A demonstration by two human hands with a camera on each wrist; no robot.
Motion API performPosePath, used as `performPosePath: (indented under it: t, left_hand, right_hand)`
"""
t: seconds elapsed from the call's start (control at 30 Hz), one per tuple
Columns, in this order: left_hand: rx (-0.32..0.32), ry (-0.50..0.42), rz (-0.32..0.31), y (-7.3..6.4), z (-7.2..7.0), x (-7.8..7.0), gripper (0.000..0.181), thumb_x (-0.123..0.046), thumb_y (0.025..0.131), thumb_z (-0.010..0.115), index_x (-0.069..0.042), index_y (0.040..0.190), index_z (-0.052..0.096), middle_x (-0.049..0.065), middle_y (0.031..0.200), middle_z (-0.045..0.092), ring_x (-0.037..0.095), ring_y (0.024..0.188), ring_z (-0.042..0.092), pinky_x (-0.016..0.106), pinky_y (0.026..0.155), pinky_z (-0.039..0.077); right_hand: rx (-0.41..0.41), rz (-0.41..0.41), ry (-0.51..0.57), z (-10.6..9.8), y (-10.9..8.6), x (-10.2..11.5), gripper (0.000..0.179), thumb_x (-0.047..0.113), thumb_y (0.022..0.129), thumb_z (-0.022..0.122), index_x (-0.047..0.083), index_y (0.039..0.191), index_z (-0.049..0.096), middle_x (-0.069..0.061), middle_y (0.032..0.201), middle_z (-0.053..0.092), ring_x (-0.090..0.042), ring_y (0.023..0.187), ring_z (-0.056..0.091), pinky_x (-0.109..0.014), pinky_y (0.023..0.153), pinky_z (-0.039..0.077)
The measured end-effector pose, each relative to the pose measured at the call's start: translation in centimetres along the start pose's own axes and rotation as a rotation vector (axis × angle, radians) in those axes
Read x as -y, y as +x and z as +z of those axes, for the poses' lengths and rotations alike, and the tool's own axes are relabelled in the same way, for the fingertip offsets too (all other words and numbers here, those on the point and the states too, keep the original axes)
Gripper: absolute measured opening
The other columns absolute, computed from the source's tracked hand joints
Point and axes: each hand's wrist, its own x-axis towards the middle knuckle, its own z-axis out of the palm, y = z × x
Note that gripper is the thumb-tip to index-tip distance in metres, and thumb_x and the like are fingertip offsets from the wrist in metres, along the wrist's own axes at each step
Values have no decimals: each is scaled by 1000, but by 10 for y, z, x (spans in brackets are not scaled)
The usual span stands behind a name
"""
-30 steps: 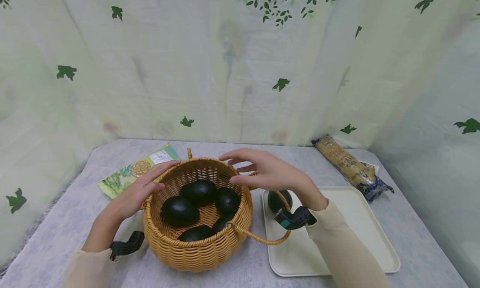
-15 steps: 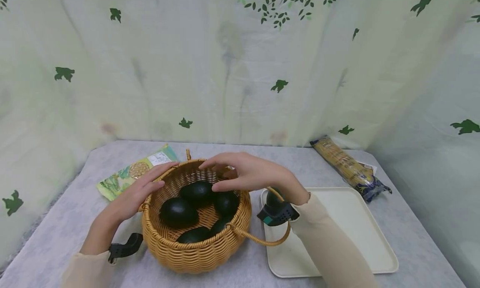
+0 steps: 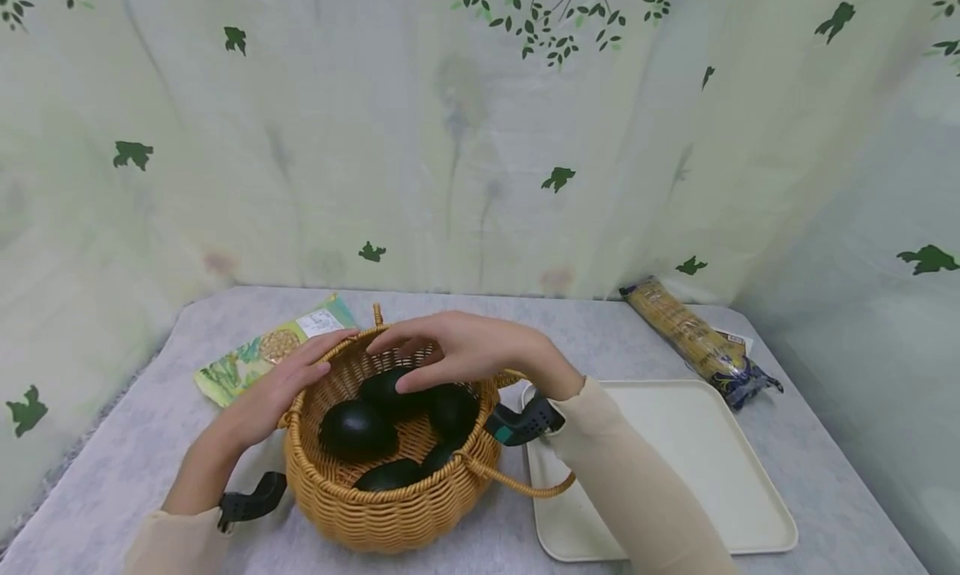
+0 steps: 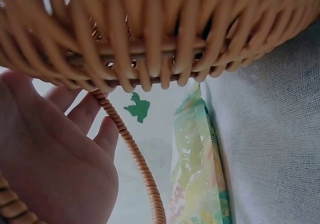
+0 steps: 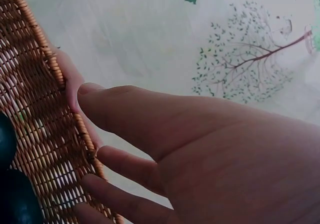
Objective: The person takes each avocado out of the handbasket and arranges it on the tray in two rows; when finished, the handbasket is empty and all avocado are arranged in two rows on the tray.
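A round wicker basket with hinged handles stands before me, holding several dark, glossy avocados. My left hand rests at its left back rim, with the thumb over the edge. In the left wrist view, that hand's long fingers lean nearly straight against the outer weave, beside a handle. Above the avocados hovers my right hand, its fingers loosely bent and spread, holding nothing. The right wrist view shows its thumb apart from the fingers, with the basket wall beyond.
A cream tray lies to the right, partly under my right forearm. Behind it is a long packet of dry noodles. A green and yellow food pouch lies behind my left hand. A leaf-printed curtain backs the table.
My right hand has moved left from the basket's right rim to over the avocados. The avocado on the tray is now hidden behind my right wrist. My left hand stays put.
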Motion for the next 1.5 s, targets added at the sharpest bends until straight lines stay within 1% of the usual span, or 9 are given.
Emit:
performPosePath:
  t: [0.27,0.5,0.77,0.93,1.03,1.23,1.37,1.43,1.5]
  left_hand:
    - [-9,-4,-5,-1,0,-1,49,-32,114,28,-27,162,34,13,167,28,48,152,19,82,106,20]
    - [-5,-25,-1,0,0,-1,49,-32,114,25,-26,162,33,13,167,29,47,152,22,80,106,25]
    - [-5,-20,-7,0,0,-1,50,-33,114,24,-24,163,32,13,168,27,48,152,20,81,105,23]
    - [-3,-25,-8,0,0,-2,50,-33,114,24,-27,163,32,13,168,26,47,153,18,82,105,21]
    - [-3,-31,-13,0,0,-2,50,-33,114,25,-28,163,32,13,169,25,47,153,18,81,105,22]
    - [0,-36,-24,0,1,-3,50,-34,114,25,-28,163,32,13,168,26,47,153,19,81,105,24]
    - [1,-34,-24,0,1,-3,49,-34,114,26,-29,163,32,12,168,26,46,153,19,80,106,24]
    - [0,-33,-23,0,1,-3,49,-34,114,26,-29,163,32,12,168,26,47,153,19,81,105,25]
    - [0,-32,-23,0,2,-3,50,-34,114,25,-29,163,31,13,169,25,47,153,19,81,104,25]
  right_hand:
    - [54,-31,0,8,23,-2,53,31,101,69,17,149,54,6,151,54,-14,134,55,-28,110,44]
    - [166,-30,31,11,38,-5,56,25,101,68,7,152,50,-4,155,51,-21,138,54,-28,112,43]
    - [225,-3,-40,12,57,-2,53,24,102,66,8,151,52,-4,152,54,-17,136,56,-25,111,43]
    - [245,54,-94,16,64,-2,54,31,102,67,14,151,54,4,149,56,-10,133,57,-20,108,42]
    - [242,58,-103,19,66,-6,53,31,101,67,14,150,54,5,148,57,-8,134,56,-19,108,42]
    - [202,-13,-49,26,66,-18,48,22,101,68,8,146,57,-5,145,60,-14,133,58,-22,108,44]
    - [189,-40,-37,29,66,-24,49,19,100,69,8,146,57,-6,145,60,-11,132,57,-19,107,43]
    - [188,-40,-44,30,66,-26,49,20,100,70,9,146,57,-4,146,59,-6,131,56,-16,107,42]
    - [191,-45,-40,31,67,-27,49,19,100,70,8,146,56,-4,147,59,-7,132,56,-16,107,42]
